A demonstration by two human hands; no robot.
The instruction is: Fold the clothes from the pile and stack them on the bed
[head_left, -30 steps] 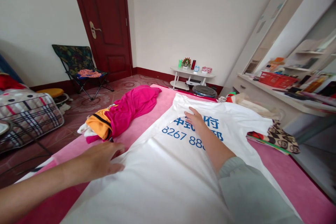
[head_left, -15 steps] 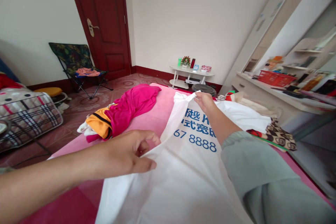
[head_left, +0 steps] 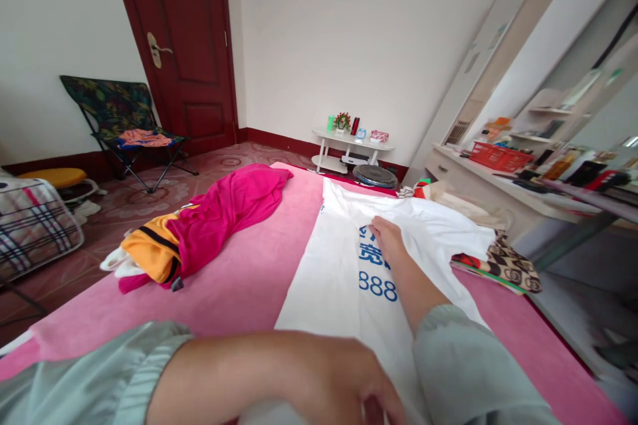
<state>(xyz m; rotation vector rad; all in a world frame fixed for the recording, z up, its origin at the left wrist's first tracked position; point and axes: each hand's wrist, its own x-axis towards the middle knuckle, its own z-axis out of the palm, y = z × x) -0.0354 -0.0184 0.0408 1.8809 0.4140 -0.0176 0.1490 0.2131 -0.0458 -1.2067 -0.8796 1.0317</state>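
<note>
A white shirt with blue printed characters and digits lies on the pink bed cover, its left part folded inward over some of the print. My right hand is closed on the shirt near the upper print, fingertips pressed together on the cloth. Close to the camera, my left hand reaches across the lower part of the shirt with its fingers curled down; what lies between those fingers is hidden at the bottom edge.
Magenta and yellow clothes lie bunched at the left. Patterned cloth is at the right edge. Beyond stand a small white table, a folding chair and a dresser with a red basket.
The shirt's left part has come over to the right and down, covering some print. My left hand has moved right and nearer the camera; my right hand is lower. The view has shifted slightly.
</note>
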